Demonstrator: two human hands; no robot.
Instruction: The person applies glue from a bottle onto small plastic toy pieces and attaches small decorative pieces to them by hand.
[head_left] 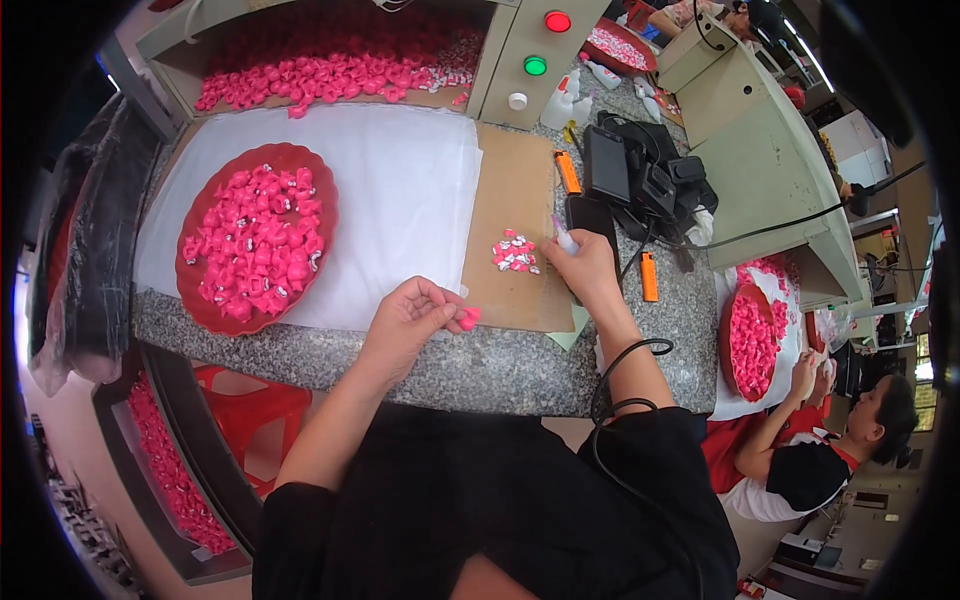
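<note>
My left hand [408,325] pinches a small pink plastic piece [469,318] between thumb and fingertips, just over the front edge of a cardboard sheet [515,180]. In my right hand [588,268] is a small white squeeze bottle [566,240] with a purplish tip pointing up and away from me. On the cardboard between the hands lies a little heap of pink-and-white parts [515,252]. To the left, a red scalloped tray [322,178] holds many pink pieces [262,240] with some white bits among them.
A pink heap [320,80] fills the shelf behind the white sheet [400,150]. Right of the cardboard are orange lighters [649,277], black devices [607,165] and a cable. A co-worker [790,460] sits at right near another red tray [735,345]. A red stool [250,415] stands lower left.
</note>
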